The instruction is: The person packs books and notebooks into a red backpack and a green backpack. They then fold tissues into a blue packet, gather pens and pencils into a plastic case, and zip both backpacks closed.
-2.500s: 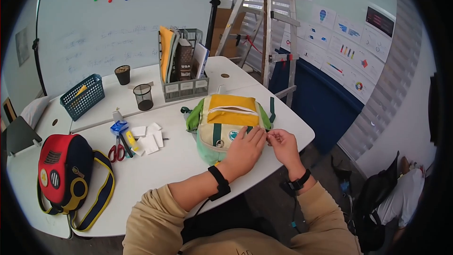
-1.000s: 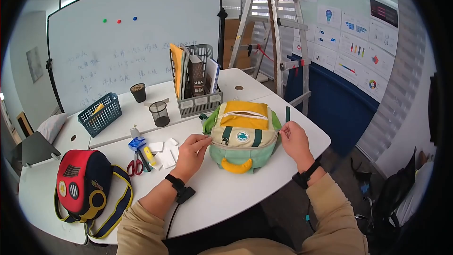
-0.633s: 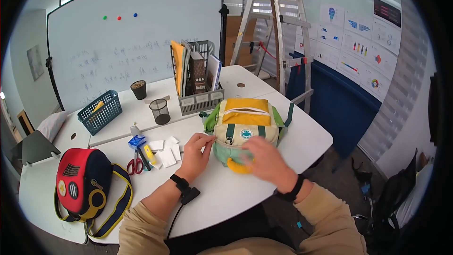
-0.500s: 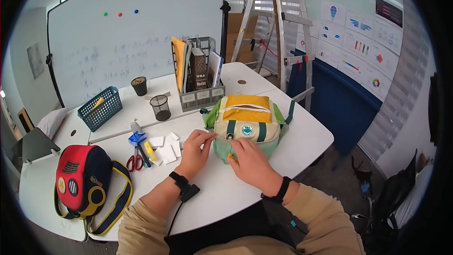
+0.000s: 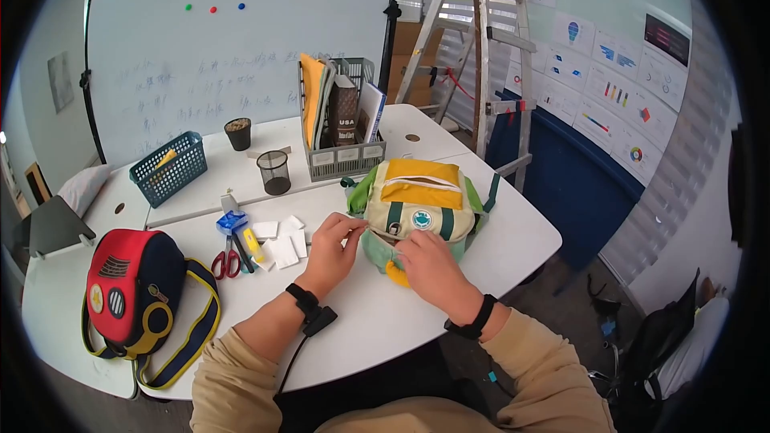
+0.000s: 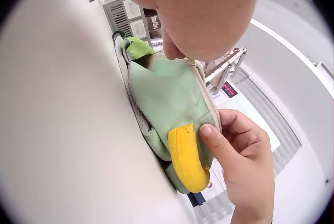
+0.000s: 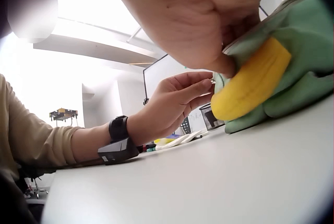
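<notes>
A small green, cream and yellow backpack [image 5: 407,214] lies on the white table, its yellow handle [image 6: 183,153] toward me. My left hand [image 5: 327,250] pinches at the zipper's left end; a small bit of metal shows at its fingertips in the right wrist view. With thumb and fingers, my right hand [image 5: 435,274] pinches the zipper edge [image 6: 210,104] of the mint-green panel, beside the handle. Between the two hands the seam gapes slightly. The right thumb lies on the green cloth in the left wrist view.
To the left stands a red and navy bag [image 5: 132,293] with a strap. Red-handled scissors [image 5: 226,261], a yellow marker-like item [image 5: 253,245] and white cards [image 5: 281,247] lie nearer the backpack. Behind are a mesh cup [image 5: 274,172], a teal basket [image 5: 168,170] and a file rack [image 5: 346,162].
Both hands were at the backpack's right side; the left hand went to the zipper's left end. Then the right hand came to the front edge by the handle, where the seam now gapes.
</notes>
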The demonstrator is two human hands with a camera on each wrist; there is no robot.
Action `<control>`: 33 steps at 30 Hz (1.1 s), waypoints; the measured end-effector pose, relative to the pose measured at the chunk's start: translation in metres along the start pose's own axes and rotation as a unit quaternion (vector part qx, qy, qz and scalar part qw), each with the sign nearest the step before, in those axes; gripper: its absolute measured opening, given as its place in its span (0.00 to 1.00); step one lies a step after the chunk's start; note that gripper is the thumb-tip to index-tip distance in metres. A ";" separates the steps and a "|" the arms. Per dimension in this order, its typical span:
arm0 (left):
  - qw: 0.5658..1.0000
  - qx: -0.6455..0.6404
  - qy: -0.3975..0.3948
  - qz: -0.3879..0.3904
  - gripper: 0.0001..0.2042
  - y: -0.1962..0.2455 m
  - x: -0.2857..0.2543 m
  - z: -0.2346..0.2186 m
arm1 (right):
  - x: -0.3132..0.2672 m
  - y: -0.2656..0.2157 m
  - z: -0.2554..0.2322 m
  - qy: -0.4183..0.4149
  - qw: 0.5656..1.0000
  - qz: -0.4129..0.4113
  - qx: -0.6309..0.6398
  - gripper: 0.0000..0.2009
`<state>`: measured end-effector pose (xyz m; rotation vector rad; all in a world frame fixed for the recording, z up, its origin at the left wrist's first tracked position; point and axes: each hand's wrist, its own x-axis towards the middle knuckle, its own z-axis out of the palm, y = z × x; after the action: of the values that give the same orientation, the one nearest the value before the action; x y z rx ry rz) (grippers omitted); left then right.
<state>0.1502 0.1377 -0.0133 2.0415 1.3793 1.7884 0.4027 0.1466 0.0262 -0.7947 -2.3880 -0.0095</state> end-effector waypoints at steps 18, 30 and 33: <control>0.997 0.020 0.047 -0.063 0.08 -0.011 -0.001 0.005 | -0.034 -0.013 -0.078 -0.112 0.985 0.105 0.074 0.27; 0.996 0.012 -0.065 0.055 0.12 0.020 -0.005 -0.010 | 0.002 0.003 -0.066 0.012 1.000 -0.007 -0.028 0.63; 0.994 -0.007 -0.087 0.072 0.19 0.028 -0.006 -0.006 | 0.004 0.019 -0.054 -0.013 0.999 0.020 -0.023 0.56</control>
<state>0.1612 0.1145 0.0004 2.2790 1.1966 1.6188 0.4398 0.1539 0.0688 -0.8683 -2.4028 -0.0376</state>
